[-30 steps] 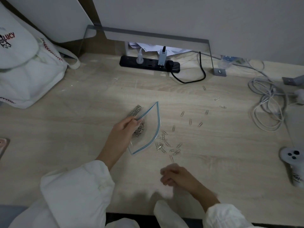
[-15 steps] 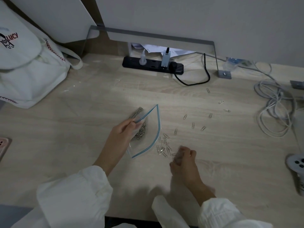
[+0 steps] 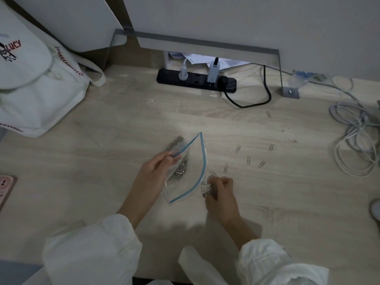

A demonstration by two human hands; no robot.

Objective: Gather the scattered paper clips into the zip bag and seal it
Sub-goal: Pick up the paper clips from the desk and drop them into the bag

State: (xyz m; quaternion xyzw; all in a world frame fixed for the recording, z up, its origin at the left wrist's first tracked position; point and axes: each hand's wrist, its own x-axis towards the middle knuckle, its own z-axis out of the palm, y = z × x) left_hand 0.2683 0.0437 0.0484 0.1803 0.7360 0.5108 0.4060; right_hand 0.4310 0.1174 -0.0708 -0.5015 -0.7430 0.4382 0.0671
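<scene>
head view: my right hand [image 3: 220, 194] curls round paper clips [image 3: 206, 189] beside the zip bag [image 3: 196, 167] mouth; left hand [image 3: 156, 173] pinches its lip up. i'd drop them deep inside, then chase strays [image 3: 248, 160] farther across the tabletop [image 3: 123, 120].

Clear plastic zip bag [image 3: 185, 188]: see-through, blue stripe along its mouth.
Thin wire paper clips [image 3: 248, 160]: silver.
Wooden tabletop [image 3: 102, 171]: pale beige, wavy grain.
Long plastic power strip [image 3: 168, 77]: black.
Cloth backpack [image 3: 41, 99]: white, red stitch marks, red-and-black lettering.
Sleeves [image 3: 88, 260]: white.
</scene>
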